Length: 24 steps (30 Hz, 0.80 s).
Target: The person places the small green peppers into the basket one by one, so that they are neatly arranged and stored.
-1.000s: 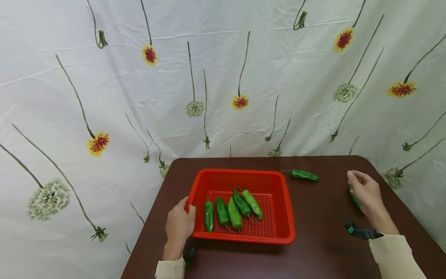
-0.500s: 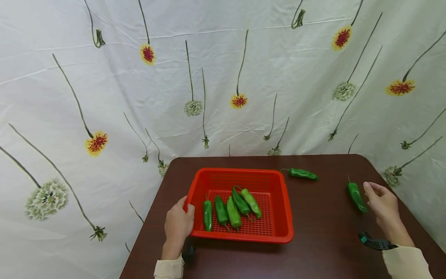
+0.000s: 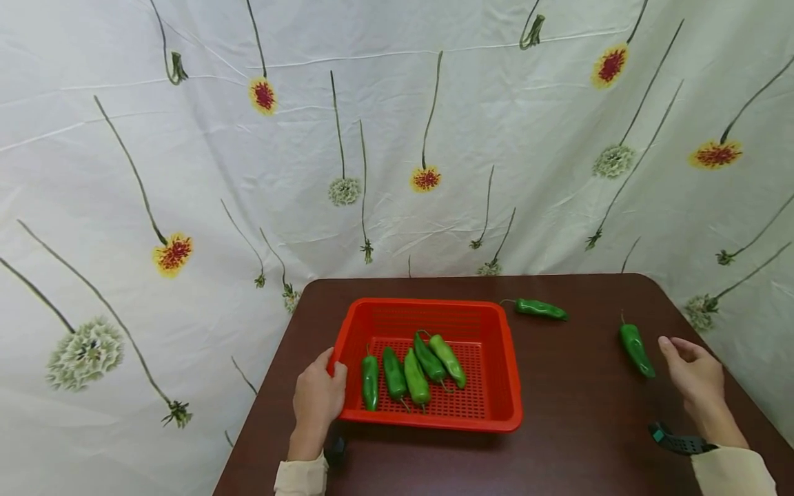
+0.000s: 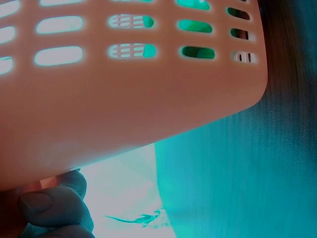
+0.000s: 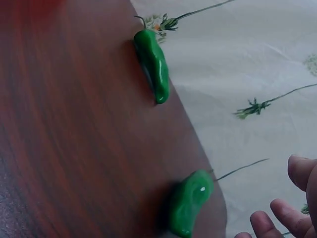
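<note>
A red plastic basket (image 3: 428, 423) stands on the table with several green peppers (image 3: 395, 374) lying in it. My left hand (image 3: 318, 396) grips its left rim, thumb on top; in the left wrist view curled fingers (image 4: 54, 206) show at the basket's edge, beside its slotted wall (image 4: 124, 104). To the right, my right hand (image 3: 696, 377) holds nothing, its fingers loosely bent, just right of a loose green pepper (image 3: 636, 350) and apart from it. In the right wrist view that pepper (image 5: 190, 203) lies left of my fingertips (image 5: 292, 220).
Another green pepper (image 3: 541, 309) lies near the back of the table, right of the basket. The dark brown table (image 3: 571, 399) ends against a white flowered cloth (image 3: 397, 138). A small black object (image 3: 337, 448) sits beside my left wrist, partly hidden.
My right hand has drawn right and towards me, away from the loose pepper, which now shows fully. The left hand, basket and peppers stay where they were.
</note>
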Each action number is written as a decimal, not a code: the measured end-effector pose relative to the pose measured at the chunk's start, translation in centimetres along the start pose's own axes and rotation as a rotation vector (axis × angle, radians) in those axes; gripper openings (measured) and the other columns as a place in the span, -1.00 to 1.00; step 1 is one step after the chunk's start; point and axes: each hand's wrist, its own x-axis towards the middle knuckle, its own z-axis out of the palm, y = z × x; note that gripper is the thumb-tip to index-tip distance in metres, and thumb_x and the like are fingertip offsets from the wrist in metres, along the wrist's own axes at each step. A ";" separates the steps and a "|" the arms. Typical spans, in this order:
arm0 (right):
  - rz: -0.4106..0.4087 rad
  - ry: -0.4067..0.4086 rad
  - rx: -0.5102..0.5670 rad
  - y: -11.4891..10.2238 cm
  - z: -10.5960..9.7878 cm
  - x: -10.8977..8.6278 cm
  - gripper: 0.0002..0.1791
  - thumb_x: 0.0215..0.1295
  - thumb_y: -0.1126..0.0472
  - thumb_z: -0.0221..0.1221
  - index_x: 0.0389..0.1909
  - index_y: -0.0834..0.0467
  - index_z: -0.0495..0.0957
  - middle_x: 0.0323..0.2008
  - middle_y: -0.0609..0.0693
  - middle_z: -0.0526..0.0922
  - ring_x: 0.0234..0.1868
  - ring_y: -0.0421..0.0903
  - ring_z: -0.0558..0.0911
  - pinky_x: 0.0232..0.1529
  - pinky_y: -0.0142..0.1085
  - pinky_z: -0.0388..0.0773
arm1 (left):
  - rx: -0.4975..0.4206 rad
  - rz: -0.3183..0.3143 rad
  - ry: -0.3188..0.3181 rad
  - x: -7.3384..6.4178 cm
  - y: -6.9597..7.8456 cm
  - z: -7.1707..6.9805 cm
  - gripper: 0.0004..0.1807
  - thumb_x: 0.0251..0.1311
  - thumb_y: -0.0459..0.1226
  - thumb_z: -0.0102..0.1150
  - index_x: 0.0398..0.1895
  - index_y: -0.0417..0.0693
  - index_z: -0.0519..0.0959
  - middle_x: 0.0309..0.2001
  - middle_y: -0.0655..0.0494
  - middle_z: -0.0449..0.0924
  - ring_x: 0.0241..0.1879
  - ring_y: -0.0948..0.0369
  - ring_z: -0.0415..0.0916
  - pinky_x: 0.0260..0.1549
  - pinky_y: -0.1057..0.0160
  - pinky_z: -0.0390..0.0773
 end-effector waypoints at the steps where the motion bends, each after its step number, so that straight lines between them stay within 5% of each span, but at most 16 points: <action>1: 0.001 -0.004 -0.007 0.2 0.0 0.1 -0.07 0.45 -0.32 -0.18 0.55 0.32 0.02 0.49 0.48 0.04 0.39 0.47 0.20 0.20 0.32 0.33 | -0.001 0.000 0.001 0.0 0.0 0.0 -0.47 0.34 -0.10 -0.01 0.33 -0.06 0.50 0.12 -0.16 0.66 -0.18 -0.05 0.66 -0.15 -0.20 0.66; 24: 0.071 -0.041 -0.114 2.6 1.7 0.7 0.02 0.41 -0.35 -0.13 0.51 0.43 0.01 0.40 0.51 0.17 0.35 0.44 0.27 0.23 0.31 0.34 | 0.003 0.003 0.010 -0.2 0.0 -0.1 -0.47 0.34 -0.11 0.00 0.34 -0.06 0.50 0.14 -0.17 0.65 -0.14 -0.08 0.67 -0.14 -0.21 0.65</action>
